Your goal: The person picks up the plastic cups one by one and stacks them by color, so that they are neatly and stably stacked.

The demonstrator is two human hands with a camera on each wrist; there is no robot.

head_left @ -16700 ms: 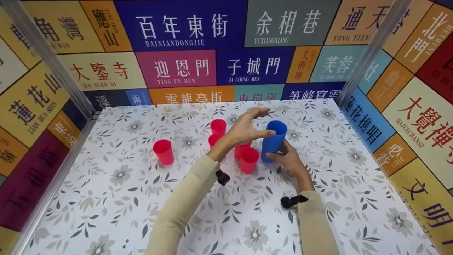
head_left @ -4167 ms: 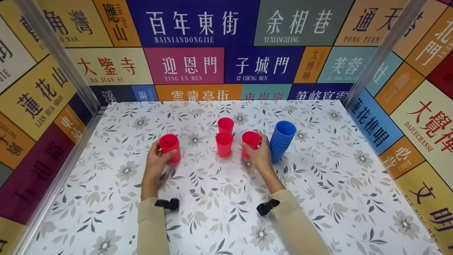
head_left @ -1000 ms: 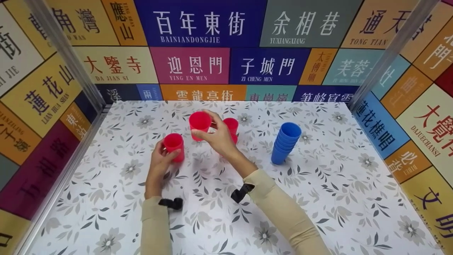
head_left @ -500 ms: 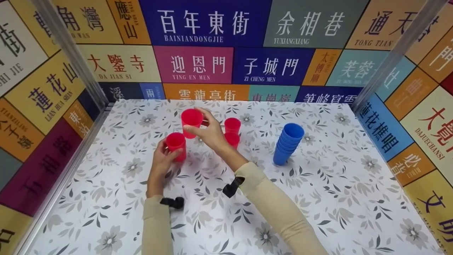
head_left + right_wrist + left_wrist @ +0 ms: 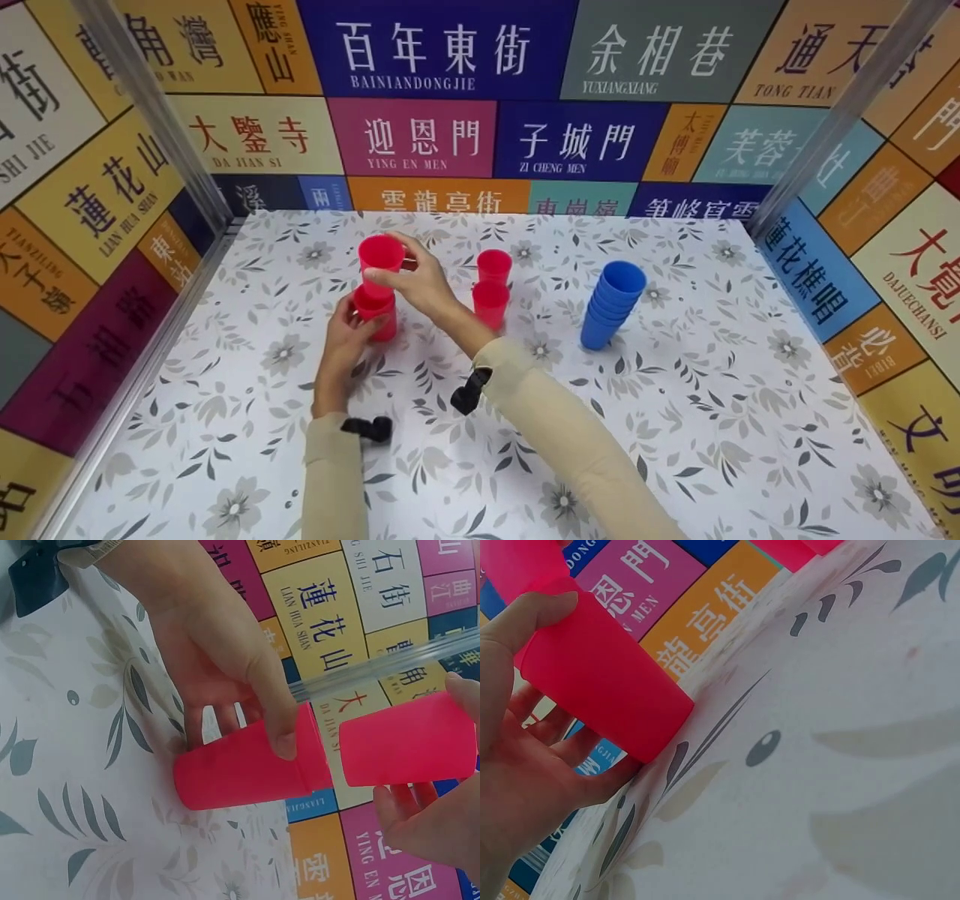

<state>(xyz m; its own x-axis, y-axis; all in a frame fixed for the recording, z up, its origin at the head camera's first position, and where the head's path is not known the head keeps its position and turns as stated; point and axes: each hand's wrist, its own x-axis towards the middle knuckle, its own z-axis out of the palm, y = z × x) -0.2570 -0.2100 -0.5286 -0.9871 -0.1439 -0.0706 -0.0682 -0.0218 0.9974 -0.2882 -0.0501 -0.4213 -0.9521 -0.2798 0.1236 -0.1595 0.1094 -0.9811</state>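
Note:
My left hand (image 5: 346,341) grips an upright red cup (image 5: 384,324) that stands on the table at the left. Right above it, my right hand (image 5: 429,283) holds another red cup (image 5: 409,742) by its side. A narrow gap shows between the upper cup's base and the lower cup's rim (image 5: 321,746) in the right wrist view. In the left wrist view, the thumb and fingers wrap the lower cup (image 5: 607,679), and the upper one overlaps its mouth. Two more red cups, a rear one (image 5: 494,264) and a front one (image 5: 490,304), stand close together in the middle.
A stack of nested blue cups (image 5: 600,322) stands at the right, leaning slightly. White floral cloth (image 5: 697,420) covers the table. Sign-patterned panels (image 5: 420,139) close off the back and sides, with clear corner posts (image 5: 150,112).
My right hand has carried its red cup from beside the blue stack leftward, to just above the left cup. Long before, both hands were at the blue stack. The left hand keeps its cup.

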